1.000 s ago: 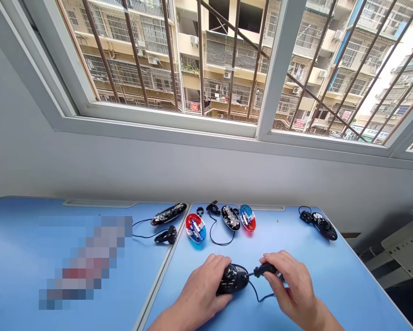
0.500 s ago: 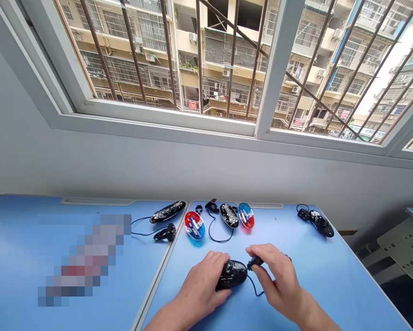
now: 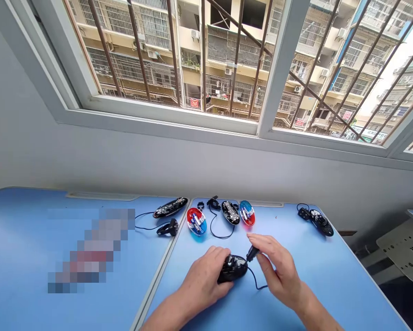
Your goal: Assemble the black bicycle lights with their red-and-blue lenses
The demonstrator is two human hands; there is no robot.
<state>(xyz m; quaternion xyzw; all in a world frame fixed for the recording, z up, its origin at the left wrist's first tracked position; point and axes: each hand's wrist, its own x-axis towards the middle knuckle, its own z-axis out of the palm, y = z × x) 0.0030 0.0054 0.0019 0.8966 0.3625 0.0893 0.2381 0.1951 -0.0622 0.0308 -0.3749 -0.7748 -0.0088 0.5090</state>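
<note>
My left hand (image 3: 208, 271) is closed around a glossy black oval bike light (image 3: 233, 268) on the blue table, thumb at its near side and fingers over its left end. My right hand (image 3: 278, 269) pinches a short black screwdriver (image 3: 252, 253) between thumb and fingers. The screwdriver slants down to the left, its tip at the right end of the oval unit; whether it sits in a screw I cannot make out. A thin black cable (image 3: 255, 282) curves from that end and passes under my right hand.
Behind my hands lie a red-and-blue oval light (image 3: 196, 222), a black oval light (image 3: 230, 213) and another red-and-blue one (image 3: 247, 213). A black oval unit (image 3: 170, 208) is at the left, another (image 3: 321, 223) at the far right. A seam (image 3: 160, 272) divides the tables. A pixelated patch covers the left.
My right hand has moved slightly up, and the screwdriver stands steeper against the bike light's right end. My left hand keeps its hold. The view has shifted a little.
</note>
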